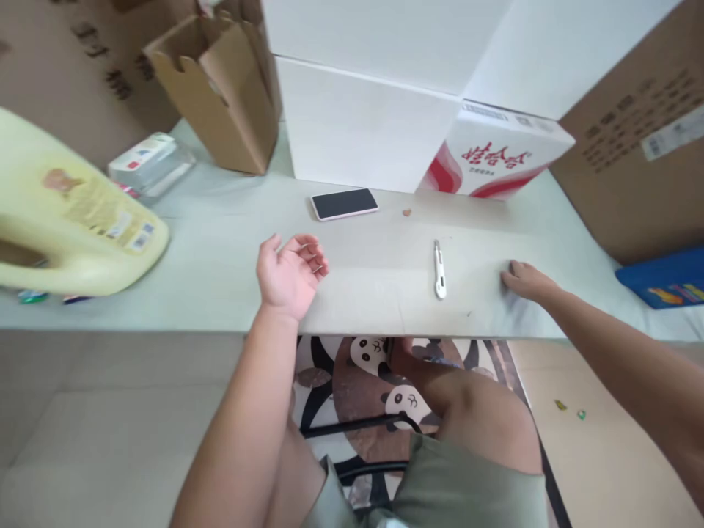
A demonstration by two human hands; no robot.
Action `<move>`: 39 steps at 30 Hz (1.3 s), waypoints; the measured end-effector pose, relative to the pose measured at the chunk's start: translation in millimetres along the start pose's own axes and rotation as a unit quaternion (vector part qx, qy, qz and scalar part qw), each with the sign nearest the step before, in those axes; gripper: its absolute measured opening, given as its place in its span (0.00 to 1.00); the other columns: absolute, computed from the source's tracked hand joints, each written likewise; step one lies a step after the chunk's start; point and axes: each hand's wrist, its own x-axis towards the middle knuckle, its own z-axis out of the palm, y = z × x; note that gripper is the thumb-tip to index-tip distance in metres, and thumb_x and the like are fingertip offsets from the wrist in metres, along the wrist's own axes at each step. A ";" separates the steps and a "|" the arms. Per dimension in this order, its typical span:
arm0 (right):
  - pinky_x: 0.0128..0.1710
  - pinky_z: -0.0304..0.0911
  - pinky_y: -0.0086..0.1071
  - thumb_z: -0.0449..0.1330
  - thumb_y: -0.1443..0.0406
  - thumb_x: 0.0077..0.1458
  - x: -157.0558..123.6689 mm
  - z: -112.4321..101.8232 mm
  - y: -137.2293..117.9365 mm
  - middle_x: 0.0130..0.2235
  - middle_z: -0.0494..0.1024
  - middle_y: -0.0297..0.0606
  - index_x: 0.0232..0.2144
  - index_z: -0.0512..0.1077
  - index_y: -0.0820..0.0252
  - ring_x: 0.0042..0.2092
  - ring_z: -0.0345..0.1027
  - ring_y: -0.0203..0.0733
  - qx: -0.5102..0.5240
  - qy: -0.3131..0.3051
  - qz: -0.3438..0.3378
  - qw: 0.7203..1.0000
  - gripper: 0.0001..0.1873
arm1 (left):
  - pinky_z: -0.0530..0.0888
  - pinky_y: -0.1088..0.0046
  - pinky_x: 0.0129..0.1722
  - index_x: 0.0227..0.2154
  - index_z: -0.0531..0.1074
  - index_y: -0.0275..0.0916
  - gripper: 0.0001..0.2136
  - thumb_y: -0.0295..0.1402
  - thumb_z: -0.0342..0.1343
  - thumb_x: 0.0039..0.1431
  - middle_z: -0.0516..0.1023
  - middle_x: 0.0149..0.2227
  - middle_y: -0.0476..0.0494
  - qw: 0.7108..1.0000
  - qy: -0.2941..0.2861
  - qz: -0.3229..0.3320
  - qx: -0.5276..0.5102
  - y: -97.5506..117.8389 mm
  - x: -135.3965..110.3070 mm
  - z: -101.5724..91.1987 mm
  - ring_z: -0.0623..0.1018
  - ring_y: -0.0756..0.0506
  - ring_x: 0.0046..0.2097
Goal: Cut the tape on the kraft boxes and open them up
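Note:
My left hand (291,273) is held palm up near the front edge of the table, its fingers loosely curved and apart with nothing in them. My right hand (526,281) rests on the tabletop at the right, back upward. Most of its fingers are bent down and hidden, so I cannot see whether anything is under them. Between the two hands, closer to the right one, lies a white utility knife (439,270). Behind my left hand a smartphone (345,204) lies flat with its dark screen up. A small brown scrap (407,213) sits right of the phone.
Large white boxes (368,125) and a red-and-white carton (495,158) stand along the back. At left are a yellow jug (82,213), a clear plastic pack (151,165) and an open cardboard box (236,103). A big carton (638,139) and blue package (665,279) stand right.

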 end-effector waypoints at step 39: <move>0.45 0.77 0.53 0.56 0.64 0.60 -193.5 -58.7 -249.3 0.39 0.82 0.38 0.24 0.72 0.48 0.42 0.80 0.53 0.356 0.333 -0.413 0.769 0.13 | 0.72 0.68 0.57 0.38 0.76 0.43 0.08 0.41 0.60 0.63 0.79 0.44 0.47 0.873 0.132 0.451 0.129 55.4 -15.2 -60.6 0.78 0.45 0.53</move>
